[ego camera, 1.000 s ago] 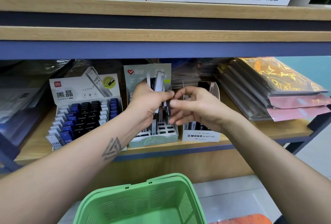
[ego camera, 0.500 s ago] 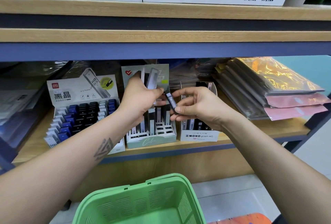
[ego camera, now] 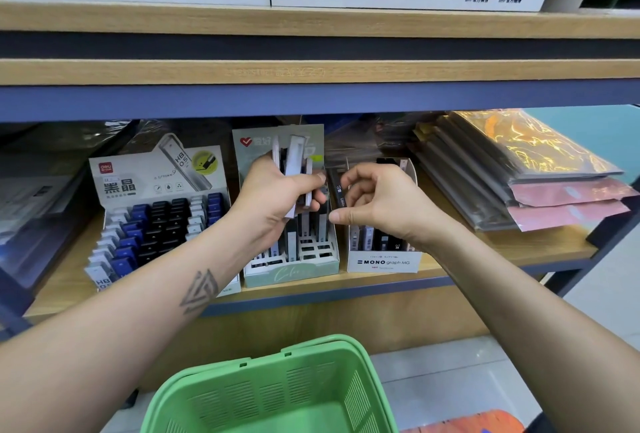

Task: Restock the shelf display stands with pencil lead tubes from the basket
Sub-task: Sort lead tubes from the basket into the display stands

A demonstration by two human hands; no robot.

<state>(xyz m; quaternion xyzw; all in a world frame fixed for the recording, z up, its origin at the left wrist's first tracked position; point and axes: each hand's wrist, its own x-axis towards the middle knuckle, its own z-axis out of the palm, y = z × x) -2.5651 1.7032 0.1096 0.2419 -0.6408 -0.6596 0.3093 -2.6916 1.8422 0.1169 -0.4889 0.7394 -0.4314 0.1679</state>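
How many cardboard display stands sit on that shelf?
3, side by side: blue-and-black stand left, green stand middle, MONO stand right. Others may hide behind.

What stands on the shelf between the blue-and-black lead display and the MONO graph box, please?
In the head view, the pale green display stand, partly filled with lead tubes; the left hand hovers above it.

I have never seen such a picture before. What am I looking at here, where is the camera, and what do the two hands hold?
There is no machine: a person restocks a shop shelf, and the camera sits on their head, looking forward and down at their arms.

The left hand grips a bundle of pale lead tubes. The right hand pinches one dark tube.

On the wooden shelf stand three display stands: a white one with blue and black tubes, a pale green one partly filled, and a white MONO stand. To the right lie stacked plastic folders. Below is the green basket.
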